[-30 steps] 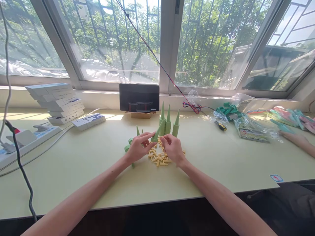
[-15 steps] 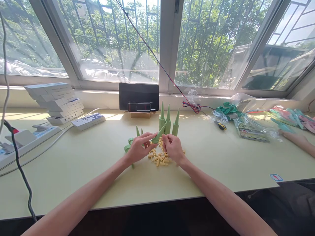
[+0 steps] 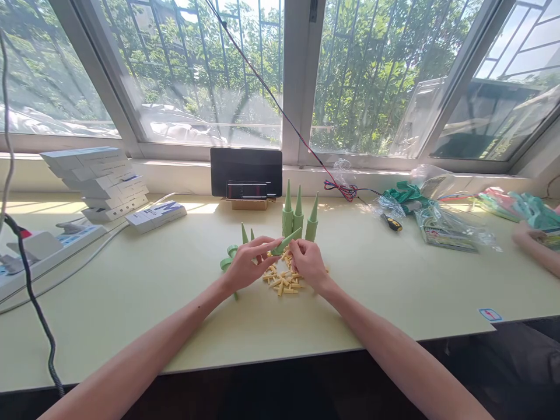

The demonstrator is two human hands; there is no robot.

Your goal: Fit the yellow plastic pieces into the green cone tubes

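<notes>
My left hand [image 3: 247, 263] pinches the base end of a green cone [image 3: 286, 240], which lies tilted with its tip pointing up and to the right. My right hand [image 3: 308, 262] has its fingers closed just under that cone, over a heap of several small yellow pegs [image 3: 280, 282]; what those fingers hold is hidden. Three green cones [image 3: 299, 217] stand upright just behind my hands. More green pieces [image 3: 228, 260] lie to the left of my left hand.
A dark tablet [image 3: 246, 172] on a stand leans at the window sill. Stacked white boxes [image 3: 102, 181] and a power strip [image 3: 41, 248] sit at left. A screwdriver [image 3: 391, 223], plastic bags [image 3: 446, 230] and another person's hand [image 3: 527, 236] are at right.
The green cone in my left hand has tipped from steeply raised to nearly level. The other person's hand at right has moved farther right and back.
</notes>
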